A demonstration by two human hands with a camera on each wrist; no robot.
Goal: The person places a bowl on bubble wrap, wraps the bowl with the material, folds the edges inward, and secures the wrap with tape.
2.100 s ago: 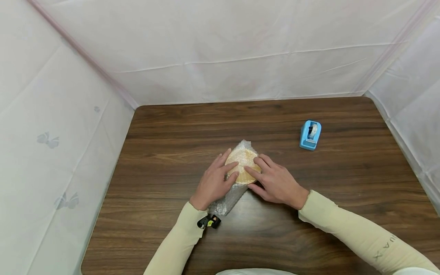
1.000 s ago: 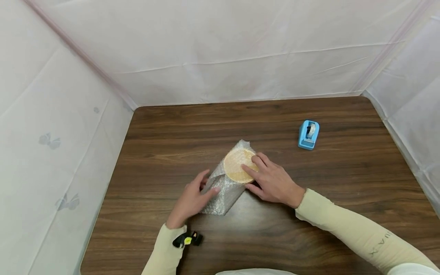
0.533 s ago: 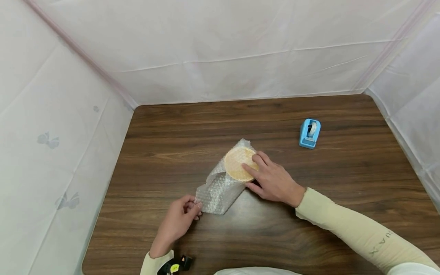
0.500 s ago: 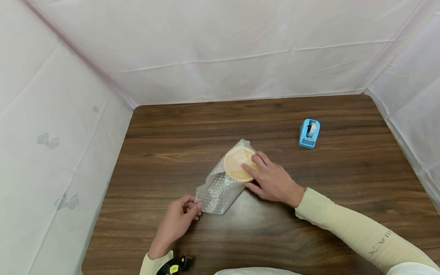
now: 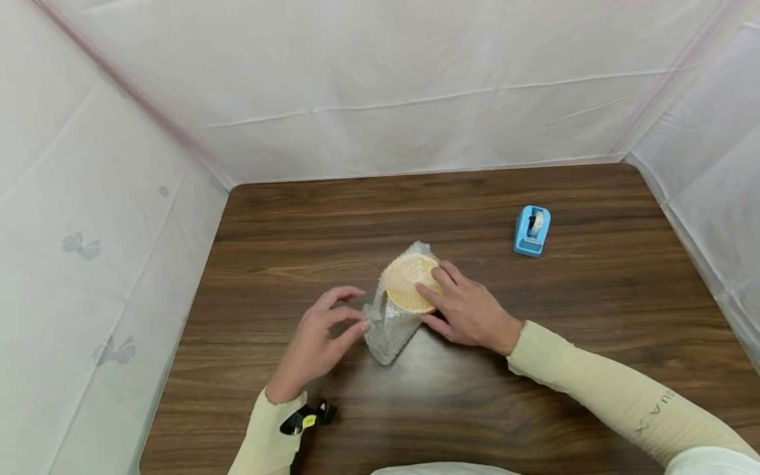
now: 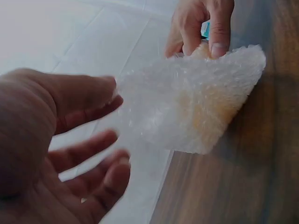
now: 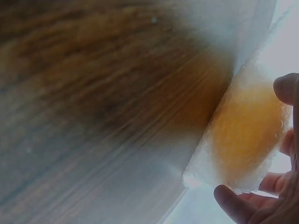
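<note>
A round, pale yellow object (image 5: 408,284) is wrapped in clear bubble wrap (image 5: 393,336) on the wooden table. The loose lower part of the wrap rises toward my left hand (image 5: 311,343). Between left thumb and forefinger I pinch the wrap's edge, the other fingers spread apart. My right hand (image 5: 472,307) grips the wrapped object from its right side, fingers bent over the top and thumb low at the near edge. In the left wrist view, the lifted wrap (image 6: 163,112) partly covers the yellow object. The right wrist view shows its yellow side (image 7: 245,135) through the bubbles.
A blue tape dispenser (image 5: 531,231) with a roll of tape stands on the brown table (image 5: 285,231) at the back right. Pale fabric walls (image 5: 386,138) rise behind the table and along both sides. A black camera strap (image 5: 307,417) sits on the left wrist.
My left hand left the yellow object, went down to the wrap's lower left corner, took hold of it, and has lifted it up and right. The right hand has barely moved.
</note>
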